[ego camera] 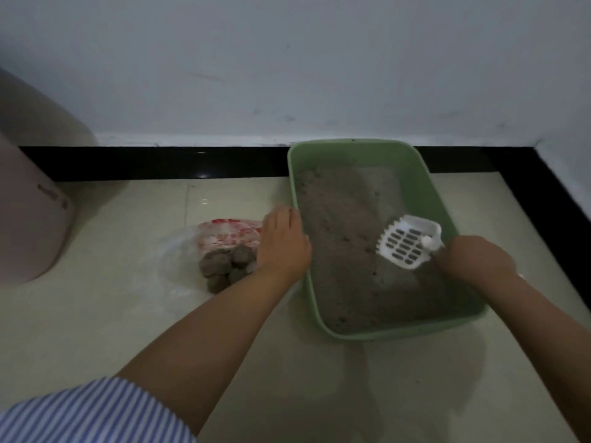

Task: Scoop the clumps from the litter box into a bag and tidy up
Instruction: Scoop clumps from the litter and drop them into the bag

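Striped sleeve [80, 414] sits lowest in view. Two hands: the left hand [283, 243] curls over one green litter box's [425, 187] rim; the right hand [476, 260] grips one white scoop [407, 246] above grey litter [345, 266]. One plastic bag [224, 247] beside the box holds several clumps [228, 266].

Scoop [407, 243] handle — prob. hidden by right hand [473, 260].
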Demonstrator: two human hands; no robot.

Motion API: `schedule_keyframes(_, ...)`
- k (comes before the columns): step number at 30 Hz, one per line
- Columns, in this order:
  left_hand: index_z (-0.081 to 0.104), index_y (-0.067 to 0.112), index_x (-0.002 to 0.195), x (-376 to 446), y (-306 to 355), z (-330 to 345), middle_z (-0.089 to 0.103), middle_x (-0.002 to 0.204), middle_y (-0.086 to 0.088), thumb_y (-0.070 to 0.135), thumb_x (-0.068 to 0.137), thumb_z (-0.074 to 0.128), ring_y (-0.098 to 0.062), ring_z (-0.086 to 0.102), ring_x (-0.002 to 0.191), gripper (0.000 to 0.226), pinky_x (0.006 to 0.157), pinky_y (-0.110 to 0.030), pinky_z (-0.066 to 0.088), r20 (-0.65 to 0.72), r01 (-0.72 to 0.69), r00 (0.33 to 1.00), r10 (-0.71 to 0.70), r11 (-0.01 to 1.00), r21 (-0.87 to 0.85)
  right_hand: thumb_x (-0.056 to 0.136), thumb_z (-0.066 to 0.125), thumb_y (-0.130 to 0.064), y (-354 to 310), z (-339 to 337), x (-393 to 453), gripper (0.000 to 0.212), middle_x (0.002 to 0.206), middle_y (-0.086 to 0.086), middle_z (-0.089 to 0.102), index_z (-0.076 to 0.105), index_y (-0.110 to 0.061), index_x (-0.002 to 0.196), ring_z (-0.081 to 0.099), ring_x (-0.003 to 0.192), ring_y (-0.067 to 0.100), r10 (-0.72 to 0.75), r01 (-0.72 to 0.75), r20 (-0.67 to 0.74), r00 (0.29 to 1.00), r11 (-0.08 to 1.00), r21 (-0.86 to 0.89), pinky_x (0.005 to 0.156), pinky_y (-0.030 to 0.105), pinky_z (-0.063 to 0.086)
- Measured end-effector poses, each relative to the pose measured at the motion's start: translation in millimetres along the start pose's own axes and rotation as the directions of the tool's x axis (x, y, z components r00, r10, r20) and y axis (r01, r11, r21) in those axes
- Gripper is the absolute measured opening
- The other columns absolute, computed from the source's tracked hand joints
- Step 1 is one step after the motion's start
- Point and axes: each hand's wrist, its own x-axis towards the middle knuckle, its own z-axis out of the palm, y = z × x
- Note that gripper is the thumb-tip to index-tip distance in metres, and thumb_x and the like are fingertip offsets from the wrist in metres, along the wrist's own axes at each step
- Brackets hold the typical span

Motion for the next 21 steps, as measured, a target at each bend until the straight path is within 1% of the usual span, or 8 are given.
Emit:
schedule_keyframes(3,0.000,-0.003,0.147,12.8,22.1,19.1,-0.005,0.156,-0.016,0.027,0.102,0.025,-0.027,-0.007,0.145,0.060,0.118,-0.033,-0.001,0.181,0.040,0.983,-0.041,0.999,0.012,0.090,0.052,-0.038,24.0,9.3,8.4,0.041,0.123,0.014,0.061,0.059,-0.008,0.117,0.059,0.112,0.027,-0.030,0.046,0.143,0.989,0.993,-0.109,0.091,0.032,0.047)
schedule_keyframes(5,-0.006,-0.002,0.147,17.6,26.4,29.7,-0.013,0.156,-0.015,0.029,0.102,0.021,-0.028,-0.014,0.144,0.060,0.118,-0.034,-0.004,0.221,0.054,0.973,-0.067,0.997,0.062,0.091,0.050,-0.036,29.6,21.9,16.0,0.040,0.120,0.015,0.062,0.059,-0.007,0.115,0.060,0.110,0.026,-0.113,0.141,0.250,0.962,0.985,-0.098,0.085,0.028,0.046)
schedule_keyframes(7,-0.007,-0.002,0.147,19.8,27.1,34.9,-0.016,0.155,-0.015,0.031,0.102,0.018,-0.029,-0.018,0.143,0.061,0.118,-0.036,-0.005,0.222,0.069,0.971,-0.088,0.993,0.091,0.093,0.047,-0.035,29.1,34.9,22.7,0.030,0.103,0.015,0.062,0.062,-0.009,0.094,0.060,0.095,0.026,-0.172,0.198,0.277,0.945,0.978,-0.066,0.074,0.026,0.041)
schedule_keyframes(8,-0.007,-0.002,0.147,19.8,27.1,35.8,-0.016,0.155,-0.014,0.032,0.102,0.018,-0.028,-0.019,0.143,0.061,0.118,-0.036,-0.005,0.208,0.078,0.974,-0.093,0.994,0.078,0.094,0.044,-0.038,27.9,40.2,25.0,0.034,0.090,0.013,0.056,0.055,-0.012,0.075,0.056,0.085,0.024,-0.182,0.198,0.261,0.948,0.979,-0.039,0.070,0.025,0.038)
schedule_keyframes(10,-0.004,-0.001,0.147,19.3,27.7,36.2,-0.016,0.156,-0.013,0.031,0.102,0.019,-0.027,-0.018,0.143,0.060,0.117,-0.035,-0.005,0.177,0.088,0.980,-0.091,0.996,0.026,0.094,0.038,-0.047,25.7,48.2,30.0,0.049,0.078,0.010,0.047,0.039,-0.015,0.057,0.051,0.076,0.023,-0.187,0.186,0.211,0.959,0.982,0.023,0.066,0.026,0.036)
schedule_keyframes(13,-0.003,0.000,0.148,17.9,27.9,38.1,-0.016,0.156,-0.013,0.028,0.102,0.019,-0.025,-0.018,0.144,0.058,0.117,-0.032,-0.007,0.143,0.092,0.986,-0.090,0.996,-0.005,0.094,0.039,-0.047,21.7,65.1,40.0,0.050,0.075,0.013,0.046,0.039,-0.014,0.056,0.056,0.077,0.027,-0.217,0.183,0.202,0.955,0.968,0.172,0.060,0.026,0.034)
schedule_keyframes(17,-0.006,0.001,0.147,19.4,26.4,42.2,-0.017,0.155,-0.013,0.027,0.102,0.016,-0.024,-0.019,0.143,0.057,0.116,-0.030,-0.010,0.129,0.091,0.987,-0.091,0.996,0.008,0.095,0.043,-0.038,-1.7,87.6,47.6,0.046,0.061,0.008,0.042,0.036,-0.016,0.055,0.048,0.074,0.020,-0.268,0.211,0.198,0.943,0.940,0.270,0.061,0.026,0.031)
schedule_keyframes(21,-0.002,-0.001,0.147,18.3,26.0,45.3,-0.013,0.156,-0.015,0.032,0.094,0.003,-0.025,-0.016,0.144,0.063,0.108,-0.024,-0.016,0.103,0.061,0.993,-0.060,0.998,-0.014,0.096,0.043,-0.033,-27.5,100.6,59.6,0.035,0.056,-0.001,0.038,0.047,-0.010,0.071,0.046,0.066,0.020,-0.324,0.221,0.180,0.929,0.874,0.433,0.049,0.027,0.027)
